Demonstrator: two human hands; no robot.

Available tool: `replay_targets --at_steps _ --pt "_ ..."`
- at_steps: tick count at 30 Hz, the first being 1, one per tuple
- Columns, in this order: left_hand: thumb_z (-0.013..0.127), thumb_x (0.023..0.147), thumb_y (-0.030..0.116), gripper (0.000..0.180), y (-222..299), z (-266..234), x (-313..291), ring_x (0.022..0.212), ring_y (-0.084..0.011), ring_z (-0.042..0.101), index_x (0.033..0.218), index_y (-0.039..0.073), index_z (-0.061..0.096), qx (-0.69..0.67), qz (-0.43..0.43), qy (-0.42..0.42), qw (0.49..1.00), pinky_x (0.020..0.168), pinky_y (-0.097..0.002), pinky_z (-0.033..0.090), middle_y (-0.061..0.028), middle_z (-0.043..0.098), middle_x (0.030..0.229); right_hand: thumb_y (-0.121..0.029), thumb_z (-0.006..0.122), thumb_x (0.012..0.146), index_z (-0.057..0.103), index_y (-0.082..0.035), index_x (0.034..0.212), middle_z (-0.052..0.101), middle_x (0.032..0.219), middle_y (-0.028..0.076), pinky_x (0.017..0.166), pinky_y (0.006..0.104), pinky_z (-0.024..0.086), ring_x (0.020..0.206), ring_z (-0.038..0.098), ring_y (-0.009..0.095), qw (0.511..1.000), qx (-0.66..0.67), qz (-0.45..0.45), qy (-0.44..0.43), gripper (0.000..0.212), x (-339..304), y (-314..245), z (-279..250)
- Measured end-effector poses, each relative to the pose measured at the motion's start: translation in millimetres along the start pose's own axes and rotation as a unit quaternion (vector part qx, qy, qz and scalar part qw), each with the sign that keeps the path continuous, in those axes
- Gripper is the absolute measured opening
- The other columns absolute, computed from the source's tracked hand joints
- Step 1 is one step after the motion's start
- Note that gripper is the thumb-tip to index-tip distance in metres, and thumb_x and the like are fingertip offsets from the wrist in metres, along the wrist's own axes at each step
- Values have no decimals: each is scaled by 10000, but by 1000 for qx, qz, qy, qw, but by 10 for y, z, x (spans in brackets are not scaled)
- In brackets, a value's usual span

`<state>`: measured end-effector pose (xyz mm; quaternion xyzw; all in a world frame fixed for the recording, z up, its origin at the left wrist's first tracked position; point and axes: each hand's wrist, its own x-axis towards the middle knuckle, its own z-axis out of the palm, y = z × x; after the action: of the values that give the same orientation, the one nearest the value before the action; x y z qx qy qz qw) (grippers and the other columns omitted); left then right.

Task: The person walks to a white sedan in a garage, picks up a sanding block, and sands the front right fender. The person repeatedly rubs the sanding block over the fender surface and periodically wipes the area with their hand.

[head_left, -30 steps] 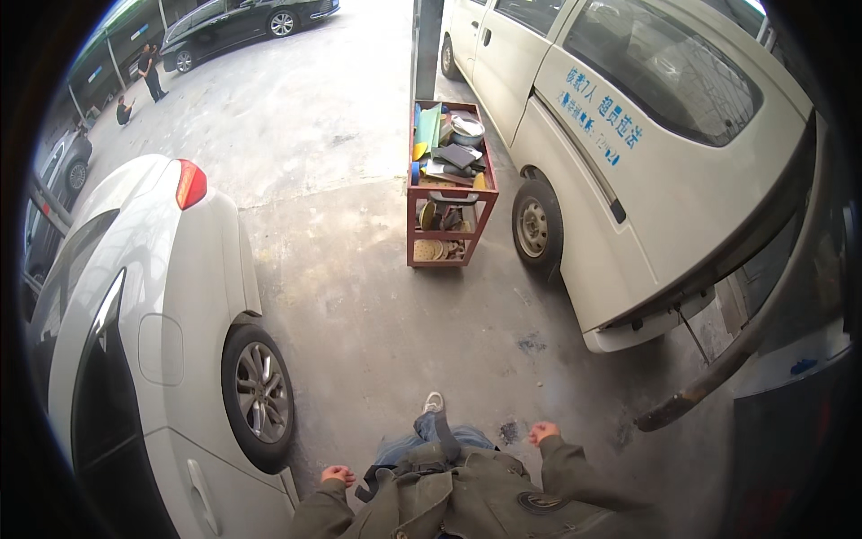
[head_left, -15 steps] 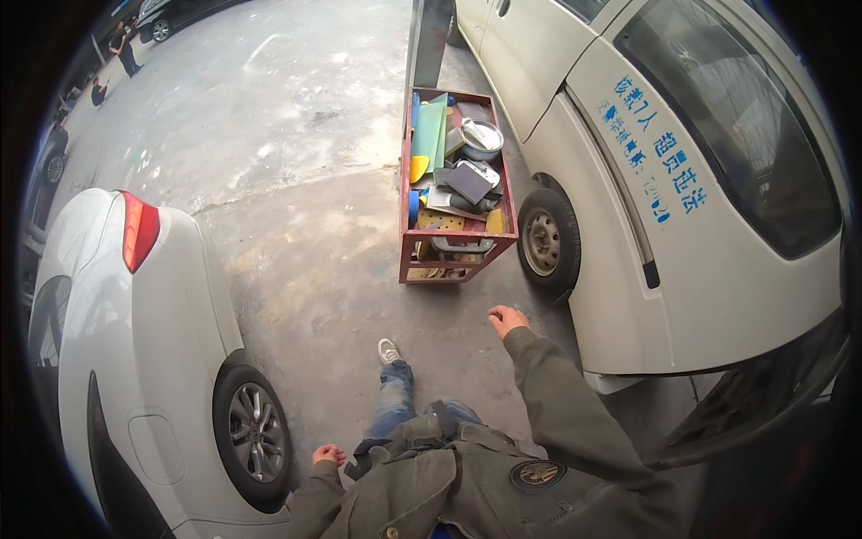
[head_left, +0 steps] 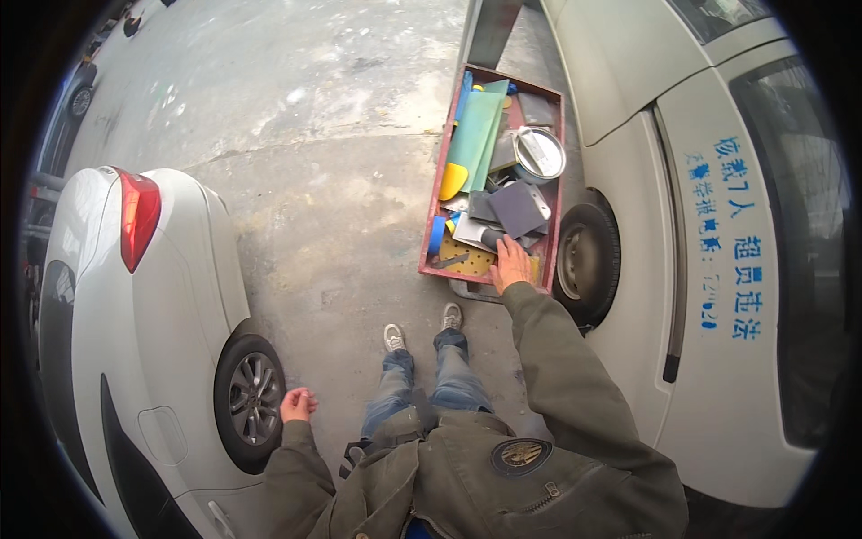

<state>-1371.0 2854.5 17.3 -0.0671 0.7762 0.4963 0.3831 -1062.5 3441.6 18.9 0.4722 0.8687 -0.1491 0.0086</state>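
My right hand (head_left: 512, 262) reaches over the near end of a red metal cart tray (head_left: 435, 202). Its fingers are stretched out near a dark grey tool (head_left: 491, 237); whether they touch it I cannot tell. Just beyond lies a dark purplish-grey square pad (head_left: 518, 208). Beside the hand is a yellow perforated sheet (head_left: 469, 261). A blue roll (head_left: 436, 234) stands at the tray's left wall. Farther in are green sheets (head_left: 480, 135), a yellow rounded piece (head_left: 453, 181) and a round tin (head_left: 556, 153) with a pale flat tool on top. My left hand (head_left: 298, 404) hangs low with curled fingers, nothing visible in them.
A white car (head_left: 171, 314) with a red tail light stands at my left. On my right a cream van (head_left: 628, 180) stands close beside the cart, its wheel (head_left: 588, 260) next to the tray. A grey post (head_left: 491, 34) rises behind the cart. Concrete floor (head_left: 314, 207) lies between the vehicles.
I have stepped forward, and the cart is now closer, with both feet in view. My right hand has moved from in front of the cart to over its near end.
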Motion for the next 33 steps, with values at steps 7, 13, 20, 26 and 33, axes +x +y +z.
replay_targets --at_steps 7,13,20,26,33 --pt "699 1039 129 160 -1232 317 -1254 757 -208 743 1150 15 675 90 -153 9 984 628 -350 610 -118 784 951 -81 769 800 628 -122 1365 552 1354 97 1056 476 517 1235 557 356 997 -42 -65 22 584 513 129 294" --pt "694 1034 131 157 -1115 650 -1244 757 -195 737 1140 19 668 47 -154 30 986 621 -337 595 -105 772 926 -147 700 716 595 -27 1354 520 1377 212 1123 520 458 1278 508 431 973 96 -202 -49 658 461 226 -210" --pt "669 1053 141 175 -210 1114 -826 806 -195 764 1175 16 668 29 -93 30 995 687 -305 605 -127 789 1042 -157 483 862 661 5 1343 703 1214 183 1007 422 522 1066 661 323 835 542 -20 -96 538 627 284 -423" --pt "675 1048 126 167 -27 1387 -822 834 -176 761 1172 16 690 58 -85 2 995 730 -307 607 -118 793 1052 -220 465 960 684 30 1259 755 1150 166 946 441 609 1025 737 320 419 859 212 -203 447 396 -5 -413" --pt "665 1060 117 176 996 2217 -848 884 -166 753 1193 8 699 123 117 -48 984 797 -312 615 -98 779 1049 -245 474 947 700 30 1211 770 1140 171 942 435 611 1013 748 306 382 860 241 -239 444 -140 -312 -383"
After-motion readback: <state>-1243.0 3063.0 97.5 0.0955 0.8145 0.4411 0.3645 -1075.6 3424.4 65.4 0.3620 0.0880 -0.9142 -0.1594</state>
